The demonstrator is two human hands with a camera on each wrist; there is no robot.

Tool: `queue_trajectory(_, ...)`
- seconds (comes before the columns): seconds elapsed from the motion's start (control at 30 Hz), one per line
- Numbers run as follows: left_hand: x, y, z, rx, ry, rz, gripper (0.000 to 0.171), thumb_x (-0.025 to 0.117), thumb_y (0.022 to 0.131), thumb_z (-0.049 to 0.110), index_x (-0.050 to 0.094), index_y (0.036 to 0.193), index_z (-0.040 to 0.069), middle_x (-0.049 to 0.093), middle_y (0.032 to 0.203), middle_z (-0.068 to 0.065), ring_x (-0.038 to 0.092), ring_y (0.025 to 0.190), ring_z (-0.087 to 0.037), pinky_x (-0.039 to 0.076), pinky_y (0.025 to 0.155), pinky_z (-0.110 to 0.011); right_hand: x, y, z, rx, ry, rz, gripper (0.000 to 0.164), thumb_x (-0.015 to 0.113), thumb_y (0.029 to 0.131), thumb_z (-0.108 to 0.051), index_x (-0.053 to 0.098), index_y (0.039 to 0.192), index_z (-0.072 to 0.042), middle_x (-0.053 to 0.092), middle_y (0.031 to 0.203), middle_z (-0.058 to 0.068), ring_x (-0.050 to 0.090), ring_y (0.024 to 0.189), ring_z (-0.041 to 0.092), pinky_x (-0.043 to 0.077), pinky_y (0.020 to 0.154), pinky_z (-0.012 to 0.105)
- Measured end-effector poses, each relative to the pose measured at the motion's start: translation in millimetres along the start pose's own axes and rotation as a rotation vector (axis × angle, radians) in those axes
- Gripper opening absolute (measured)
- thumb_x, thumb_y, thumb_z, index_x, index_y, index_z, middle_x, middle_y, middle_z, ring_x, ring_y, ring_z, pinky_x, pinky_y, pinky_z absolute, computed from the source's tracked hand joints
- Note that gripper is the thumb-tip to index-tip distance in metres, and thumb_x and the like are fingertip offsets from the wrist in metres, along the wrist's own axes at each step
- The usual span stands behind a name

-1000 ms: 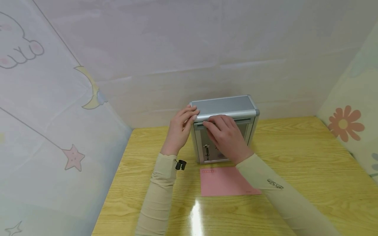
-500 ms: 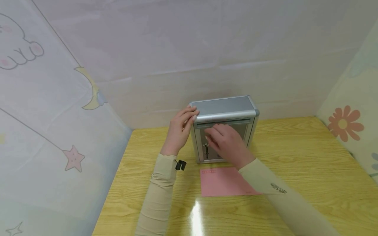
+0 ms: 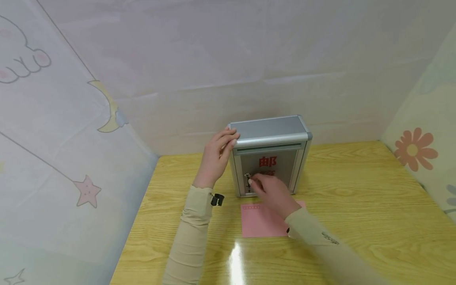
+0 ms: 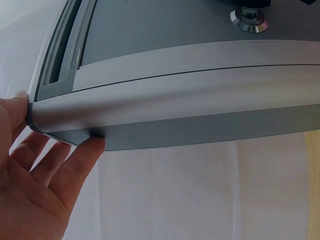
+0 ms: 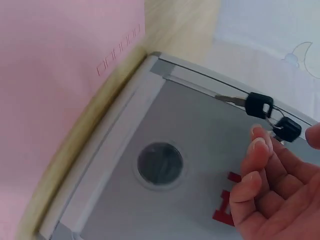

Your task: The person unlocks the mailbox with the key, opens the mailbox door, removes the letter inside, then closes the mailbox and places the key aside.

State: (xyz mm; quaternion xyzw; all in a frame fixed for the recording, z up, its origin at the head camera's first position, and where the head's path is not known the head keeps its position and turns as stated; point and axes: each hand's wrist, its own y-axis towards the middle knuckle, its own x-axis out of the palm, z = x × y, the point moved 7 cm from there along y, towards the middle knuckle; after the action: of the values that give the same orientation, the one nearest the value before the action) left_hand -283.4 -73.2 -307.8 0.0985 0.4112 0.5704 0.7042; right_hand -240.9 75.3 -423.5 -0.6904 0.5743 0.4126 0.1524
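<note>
A silver-grey metal mailbox (image 3: 288,168) with red characters stands upright on the table. My left hand (image 3: 214,158) rests at its top left corner, fingertips on the top edge and side; close up, fingers (image 4: 95,142) touch the side panel. My right hand (image 3: 274,192) is in front of the door. Two black-headed keys (image 5: 258,104) hang on a ring at the lock (image 4: 248,19) on the door's left side. The right fingertips are right beside the black head of the nearer key (image 5: 287,129), with the thumb standing apart from the fingers.
A pink envelope (image 3: 256,225) lies flat on the wooden table (image 3: 356,198) in front of the mailbox, partly under the right forearm. A mail slot (image 3: 268,148) runs across the mailbox front near the top. Fabric-covered walls (image 3: 213,59) enclose the table's back and sides.
My right hand has come down from the slot, across the door, to the keys at the lock, uncovering the red characters. The left hand stays at the corner.
</note>
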Motion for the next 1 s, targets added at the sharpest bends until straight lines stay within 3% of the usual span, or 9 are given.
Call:
queue_trajectory(0.17,0.2,-0.2,0.0,-0.006,-0.008,0.001,0.032,0.049,0.101,0.021,0.063,0.126,0.007,0.052,0.135,-0.005,0.034,0.137,-0.018,0.044,0.101,-0.032,8.1,3.1,1.1,0.018,0.018,-0.026,0.032,0.046,0.103,-0.032,0.065,0.089,-0.010,0.047,0.056,-0.005,0.044,0.048,0.009,0.043,0.047,0.027)
queue_trajectory(0.33,0.7,-0.1,-0.5,-0.005,-0.002,-0.003,0.032,0.049,0.101,0.021,0.063,0.126,0.007,0.051,0.135,-0.004,0.033,0.137,-0.017,0.044,0.101,-0.029,11.2,4.5,1.0,0.078,0.099,-0.076,0.032,0.046,0.103,-0.030,0.067,0.098,-0.007,0.048,0.056,-0.001,0.044,0.048,0.011,0.045,0.052,0.030)
queue_trajectory(0.53,0.3,-0.3,-0.7,-0.004,-0.002,-0.002,0.033,0.049,0.101,0.023,0.063,0.126,0.007,0.052,0.135,-0.004,0.034,0.137,-0.018,0.043,0.101,-0.029,16.3,3.9,4.4,0.156,0.188,-0.161,0.037,0.042,0.104,-0.034,0.060,0.081,-0.011,0.053,0.062,0.003,0.041,0.049,0.015,0.043,0.053,0.032)
queue_trajectory(0.63,0.6,-0.2,-0.7,-0.004,-0.001,-0.003,0.033,0.049,0.101,0.023,0.063,0.126,0.007,0.052,0.135,-0.004,0.034,0.137,-0.018,0.043,0.101,-0.028,16.8,4.4,5.4,0.178,0.212,-0.170,0.035,0.044,0.103,-0.035,0.061,0.084,-0.010,0.054,0.064,0.002,0.043,0.050,0.016,0.042,0.054,0.032)
queue_trajectory(0.8,0.8,-0.3,-1.4,-0.002,0.003,-0.002,0.032,0.049,0.101,0.022,0.064,0.125,0.006,0.052,0.135,-0.004,0.034,0.137,-0.018,0.043,0.101,-0.028,16.5,5.8,7.5,0.202,0.232,-0.164,0.034,0.048,0.102,-0.036,0.064,0.099,-0.006,0.055,0.067,0.002,0.047,0.055,0.017,0.043,0.055,0.032)
queue_trajectory(1.0,0.7,-0.3,-0.9,0.000,0.004,-0.008,0.033,0.049,0.101,0.022,0.063,0.126,0.007,0.052,0.135,-0.005,0.034,0.137,-0.018,0.043,0.101,-0.029,11.6,7.1,10.1,0.210,0.188,-0.083,0.031,0.059,0.095,-0.040,0.064,0.095,-0.010,0.055,0.067,0.000,0.048,0.057,0.015,0.043,0.056,0.030)
